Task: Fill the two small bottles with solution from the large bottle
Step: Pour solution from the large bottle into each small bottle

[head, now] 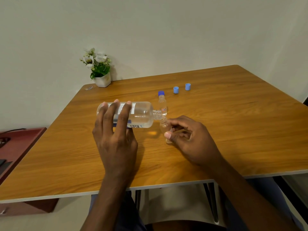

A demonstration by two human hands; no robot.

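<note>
The left hand (115, 130) grips the large bottle (141, 114) from above, fingers laid over its labelled body, holding it on its side over the table (233, 130) with its open mouth pointing toward the right hand (188, 139). The right hand pinches a tilted small bottle (164, 125) between thumb and fingers, its neck meeting the large bottle's mouth. Just beyond the right hand's fingertips stands the other small bottle (162, 105), a dark blue cap (161, 93) at its top; farther beyond sit a light blue cap (176, 90) and a second light blue cap (188, 86).
</note>
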